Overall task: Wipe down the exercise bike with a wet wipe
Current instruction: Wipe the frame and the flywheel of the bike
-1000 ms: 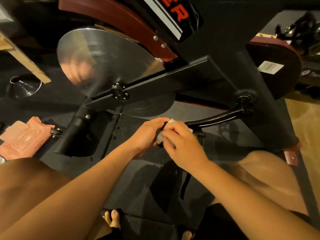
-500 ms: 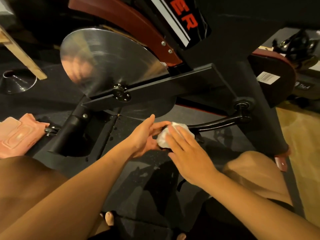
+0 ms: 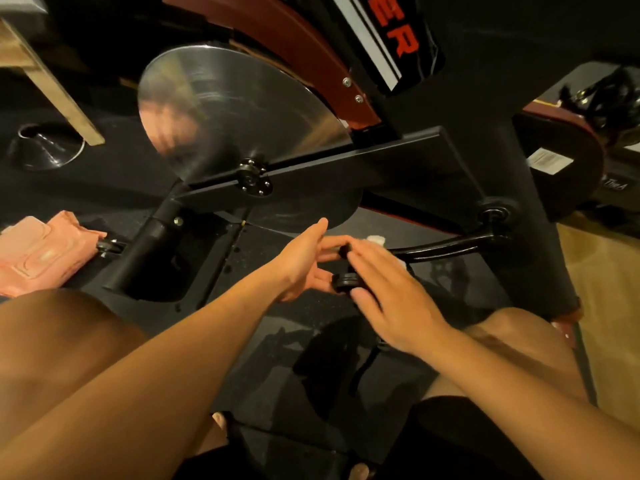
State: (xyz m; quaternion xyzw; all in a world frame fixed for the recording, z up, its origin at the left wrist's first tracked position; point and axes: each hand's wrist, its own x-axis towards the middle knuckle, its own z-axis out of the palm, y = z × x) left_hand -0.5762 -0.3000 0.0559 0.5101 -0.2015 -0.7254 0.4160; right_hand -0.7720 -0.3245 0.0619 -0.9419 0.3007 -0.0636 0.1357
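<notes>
The right hand (image 3: 391, 299) lay with fingers straight, its grip apart, pressing the white wet wipe (image 3: 375, 240) against the black pedal (image 3: 346, 282). Only a corner of the wipe showed past the fingertips. The left hand (image 3: 304, 261), its grip also apart and fingers stretched out, touched the pedal's near end. The pedal hung from the glossy black crank (image 3: 450, 245) of the exercise bike (image 3: 381, 157). Beyond the silver flywheel (image 3: 225, 116), red letters (image 3: 398, 36) reading "ER" showed on the frame. A white label (image 3: 549, 161) farther right was too small to read. A pink packet (image 3: 38, 254) lay on the dark floor (image 3: 270, 327) at the left.
</notes>
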